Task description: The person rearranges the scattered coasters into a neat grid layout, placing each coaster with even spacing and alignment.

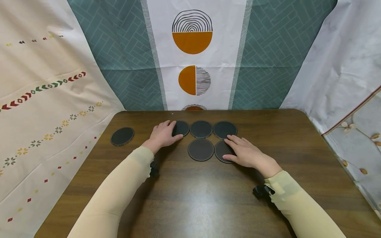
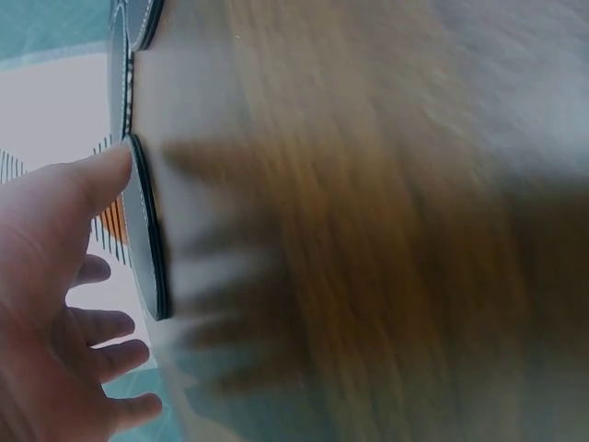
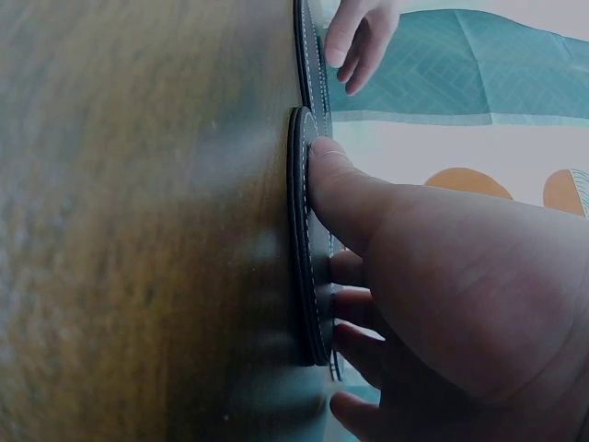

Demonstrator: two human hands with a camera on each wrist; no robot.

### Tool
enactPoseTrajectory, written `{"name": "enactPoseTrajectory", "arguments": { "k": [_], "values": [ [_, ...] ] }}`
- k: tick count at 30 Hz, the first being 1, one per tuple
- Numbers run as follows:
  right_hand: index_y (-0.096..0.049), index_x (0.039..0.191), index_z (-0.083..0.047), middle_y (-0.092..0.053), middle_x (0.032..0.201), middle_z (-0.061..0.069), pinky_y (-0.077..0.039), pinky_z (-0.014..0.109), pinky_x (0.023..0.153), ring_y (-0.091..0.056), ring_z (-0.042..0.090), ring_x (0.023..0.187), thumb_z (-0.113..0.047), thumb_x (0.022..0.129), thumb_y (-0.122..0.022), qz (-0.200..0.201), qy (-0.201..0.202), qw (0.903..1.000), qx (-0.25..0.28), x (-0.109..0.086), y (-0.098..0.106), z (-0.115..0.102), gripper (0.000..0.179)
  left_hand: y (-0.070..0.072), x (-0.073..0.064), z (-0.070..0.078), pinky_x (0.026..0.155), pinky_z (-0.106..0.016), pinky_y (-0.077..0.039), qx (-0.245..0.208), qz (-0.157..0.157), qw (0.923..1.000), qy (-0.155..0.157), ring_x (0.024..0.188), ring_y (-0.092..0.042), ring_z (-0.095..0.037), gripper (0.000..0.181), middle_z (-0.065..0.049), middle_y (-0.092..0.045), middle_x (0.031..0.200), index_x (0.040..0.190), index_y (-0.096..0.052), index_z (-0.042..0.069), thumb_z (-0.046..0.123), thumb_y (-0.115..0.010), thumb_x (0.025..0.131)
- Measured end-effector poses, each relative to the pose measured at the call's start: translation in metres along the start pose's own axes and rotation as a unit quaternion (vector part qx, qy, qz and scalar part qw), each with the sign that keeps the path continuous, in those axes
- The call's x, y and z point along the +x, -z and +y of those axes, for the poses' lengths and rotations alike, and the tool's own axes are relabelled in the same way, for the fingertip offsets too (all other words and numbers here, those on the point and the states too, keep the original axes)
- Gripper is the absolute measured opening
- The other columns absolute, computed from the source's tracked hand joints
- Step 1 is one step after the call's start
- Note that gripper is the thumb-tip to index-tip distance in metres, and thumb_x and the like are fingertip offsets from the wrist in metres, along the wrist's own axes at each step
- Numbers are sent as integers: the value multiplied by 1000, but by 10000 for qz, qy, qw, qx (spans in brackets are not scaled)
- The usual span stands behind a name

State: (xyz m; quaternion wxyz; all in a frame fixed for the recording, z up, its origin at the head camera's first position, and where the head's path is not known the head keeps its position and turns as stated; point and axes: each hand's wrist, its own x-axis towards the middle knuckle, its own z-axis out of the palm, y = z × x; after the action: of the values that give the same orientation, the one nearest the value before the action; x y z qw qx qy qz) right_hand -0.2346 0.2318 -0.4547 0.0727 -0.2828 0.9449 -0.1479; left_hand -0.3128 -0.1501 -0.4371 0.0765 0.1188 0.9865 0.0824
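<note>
Round black coasters with stitched rims lie flat on the wooden table. Three form a back row: a left one, a middle one and a right one. In front are two more, a left one and a right one. My left hand, fingers spread, is at the back-left coaster, its thumb at the rim in the left wrist view. With fingers stretched, my right hand partly covers the front-right coaster; its thumb touches that coaster's top in the right wrist view.
Apart from the group, another black coaster lies near the table's left edge. The brown table ends at a hanging patterned cloth behind, with pale cloths on both sides. Small black devices are strapped at both wrists.
</note>
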Motion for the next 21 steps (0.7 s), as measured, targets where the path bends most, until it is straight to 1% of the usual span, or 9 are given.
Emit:
{"name": "enactPoseTrajectory", "arguments": {
  "k": [4,10,16,18,21],
  "values": [
    [-45,166,2,-35,174,27,-25,66,129,-32,46,161,-62,109,-61,141,197,9997,-19,1,-5,7,87,3,-9,-8,130,-66,-24,19,156,9999,-48,162,-30,-46,89,-26,-30,176,173,-34,5,59,-63,109],
    [-45,166,2,-35,174,26,-25,66,129,-31,46,161,-65,109,-60,134,143,9998,-14,0,-3,6,89,4,-24,-21,128,-67,-27,-4,419,9990,-154,161,-33,-45,88,-27,-34,174,173,-35,4,58,-64,109],
    [-45,166,3,-35,174,27,-24,65,130,-31,46,162,-53,109,-68,35,5,10000,-36,-1,4,-3,83,6,-41,-39,126,-70,-28,-45,674,9975,-183,159,-35,-48,89,-29,-36,173,172,-35,2,57,-66,108],
    [-46,166,3,-35,174,27,-25,65,129,-31,47,162,-53,109,-68,33,24,10000,-63,-2,5,-4,83,7,-46,-46,125,-71,-29,-54,742,9971,-148,158,-36,-49,89,-29,-37,172,172,-36,2,56,-66,108],
    [-45,166,2,-35,174,26,-24,65,130,-30,45,162,-56,109,-66,54,34,10000,-40,0,0,0,84,9,-55,-58,123,-74,-29,-69,836,9965,-52,156,-38,-53,89,-31,-37,171,171,-36,1,56,-66,108]
  ]
}}
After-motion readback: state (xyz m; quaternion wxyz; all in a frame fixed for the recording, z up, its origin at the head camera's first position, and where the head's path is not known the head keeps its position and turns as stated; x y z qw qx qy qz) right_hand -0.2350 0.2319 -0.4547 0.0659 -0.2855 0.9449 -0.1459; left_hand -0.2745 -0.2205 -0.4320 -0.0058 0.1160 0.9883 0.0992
